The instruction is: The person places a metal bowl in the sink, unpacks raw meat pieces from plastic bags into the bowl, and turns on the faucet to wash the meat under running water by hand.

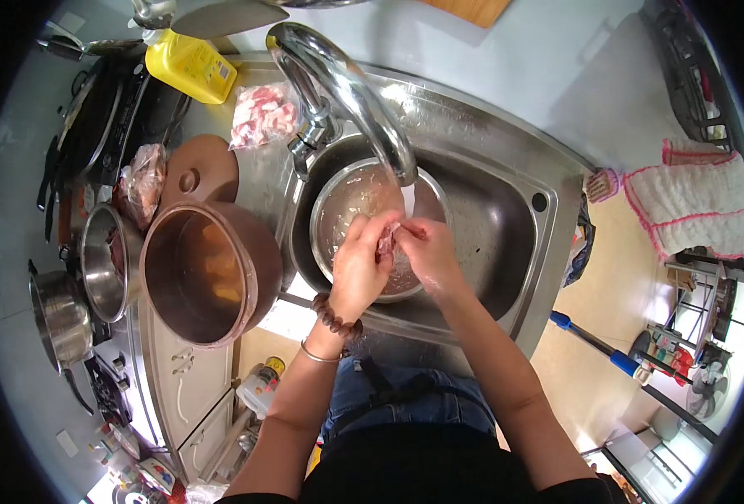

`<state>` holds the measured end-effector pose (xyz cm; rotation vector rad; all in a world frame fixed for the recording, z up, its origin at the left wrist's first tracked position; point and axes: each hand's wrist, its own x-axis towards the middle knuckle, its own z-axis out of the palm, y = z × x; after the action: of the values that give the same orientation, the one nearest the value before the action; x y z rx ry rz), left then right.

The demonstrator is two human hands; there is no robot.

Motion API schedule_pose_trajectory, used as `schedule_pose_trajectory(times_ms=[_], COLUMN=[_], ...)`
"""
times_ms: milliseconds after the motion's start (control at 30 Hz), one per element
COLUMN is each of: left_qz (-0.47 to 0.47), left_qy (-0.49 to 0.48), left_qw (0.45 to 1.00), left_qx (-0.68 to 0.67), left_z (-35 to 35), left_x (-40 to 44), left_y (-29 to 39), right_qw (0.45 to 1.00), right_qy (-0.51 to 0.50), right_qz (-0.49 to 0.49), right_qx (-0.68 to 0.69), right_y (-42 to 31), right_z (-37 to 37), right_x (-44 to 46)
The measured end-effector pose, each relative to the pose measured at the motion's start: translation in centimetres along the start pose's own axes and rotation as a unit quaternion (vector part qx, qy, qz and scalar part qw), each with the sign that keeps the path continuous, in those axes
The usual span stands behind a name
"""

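Both hands meet over a steel bowl (322,197) of cloudy water that stands in the sink (506,227). Between the fingertips is a small piece of raw meat (386,241), pinkish and wet. My left hand (360,265), with a bead bracelet and a bangle at the wrist, is closed on its left side. My right hand (429,254) pinches the piece from the right. Water runs from the chrome faucet (347,84) just beyond the fingers. How much of the meat lies inside the fists is hidden.
Left of the sink stand a brown clay pot (263,277) with orange-yellow chunks in liquid, its lid (208,168), and a steel bowl (95,269). A bag of raw meat (264,113) and a yellow bottle (189,65) sit behind. A towel (691,202) hangs at right.
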<state>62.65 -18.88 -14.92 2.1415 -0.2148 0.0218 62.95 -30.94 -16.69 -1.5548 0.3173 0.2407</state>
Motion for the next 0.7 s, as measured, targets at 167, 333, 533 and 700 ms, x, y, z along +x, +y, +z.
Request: schedule_pose_trajectory(times_ms=[167, 333, 533, 700], left_qz=[-0.019, 0.021, -0.082, -0.036], left_qy=[-0.03, -0.022, -0.036, -0.02], left_qw=[0.999, 0.999, 0.97, 0.937], left_qx=[-0.041, -0.044, -0.226, -0.348], left_z=[0.0, 0.0, -0.1, 0.3], left_x=[-0.2, -0.1, -0.8, -1.1], left_y=[0.0, -0.1, -1.0, -2.0], right_qw=[0.997, 1.0, 0.992, 0.986], right_qy=[0.023, -0.017, -0.095, -0.117], right_qz=[-0.003, 0.002, 0.004, 0.031], right_qx=[0.076, 0.022, -0.083, 0.111], right_y=[-0.1, -0.1, 0.0, 0.2], right_z=[0.4, 0.3, -0.5, -2.3], right_x=[-0.5, -0.8, -0.4, -1.1])
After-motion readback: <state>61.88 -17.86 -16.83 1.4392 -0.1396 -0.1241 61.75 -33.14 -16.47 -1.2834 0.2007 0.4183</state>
